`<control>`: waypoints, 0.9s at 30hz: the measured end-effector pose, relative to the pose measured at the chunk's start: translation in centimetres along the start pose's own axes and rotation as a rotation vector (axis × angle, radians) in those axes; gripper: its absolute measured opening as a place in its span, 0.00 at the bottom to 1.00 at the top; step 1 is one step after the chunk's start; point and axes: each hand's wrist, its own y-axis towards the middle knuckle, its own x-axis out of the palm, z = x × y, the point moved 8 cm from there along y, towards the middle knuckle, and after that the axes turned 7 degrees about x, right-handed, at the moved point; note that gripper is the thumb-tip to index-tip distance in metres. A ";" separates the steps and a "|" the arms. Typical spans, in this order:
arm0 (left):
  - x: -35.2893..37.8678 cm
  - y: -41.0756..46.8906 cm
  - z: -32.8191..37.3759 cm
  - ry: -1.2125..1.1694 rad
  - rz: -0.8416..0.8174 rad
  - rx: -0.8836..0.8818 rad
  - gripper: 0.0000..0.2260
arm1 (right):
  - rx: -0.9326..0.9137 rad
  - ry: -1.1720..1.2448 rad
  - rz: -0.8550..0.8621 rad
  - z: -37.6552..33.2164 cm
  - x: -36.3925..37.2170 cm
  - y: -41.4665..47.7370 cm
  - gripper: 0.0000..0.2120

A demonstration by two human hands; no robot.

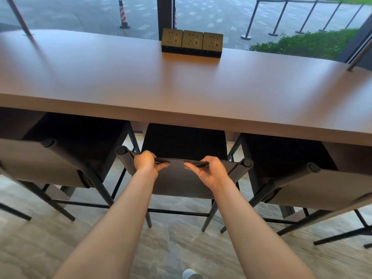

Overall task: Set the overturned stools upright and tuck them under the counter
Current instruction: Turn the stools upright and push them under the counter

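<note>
ok so from where I'm sitting this one's looking close to wrapped. Both hands are gripping the top edge of the middle stool's backrest point(181, 178): the left hand point(146, 164) is curled over it near the left post, the right hand point(209, 171) is doing the same near the right post, and the fingers on both are closed around that thin edge with thumbs pointing inward toward each other. The middle stool point(184, 146) is standing upright on its legs and its seat is already sitting partly beneath the counter point(181, 87), so I'm guessing we're just nudging it the last bit in.

The left stool point(66, 150) and the right stool point(298, 164) are both upright too, seats going under the counter edge. I'm not seeing anything lying on its side in this view, though I can't tell what's outside the frame, so there may be more stools further along.

Stuff around: three power sockets point(192, 42) are sitting on the counter top by the window, well clear of everything. The neighbouring stools are standing just beside the middle one on either side, so their legs are the thing I'm watching for snags. There's something pale point(190, 274) on the floor near my feet, too cropped to identify
</note>
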 end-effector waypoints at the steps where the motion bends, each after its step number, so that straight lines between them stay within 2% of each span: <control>1: 0.0 0.1 0.1 -0.013 -0.005 0.007 0.17 | -0.011 -0.004 -0.006 0.1 0.2 0.1 0.12; 7: 0.6 0.6 1.0 -0.030 -0.096 0.030 0.16 | -0.045 -0.044 -0.012 0.0 1.0 0.5 0.09; 17: 0.6 1.0 0.6 -0.046 -0.149 -0.004 0.17 | -0.049 -0.034 -0.020 0.1 0.5 1.0 0.10; 27: 0.5 1.3 0.5 -0.042 -0.196 -0.016 0.14 | -0.068 0.026 0.053 0.4 -0.1 1.4 0.23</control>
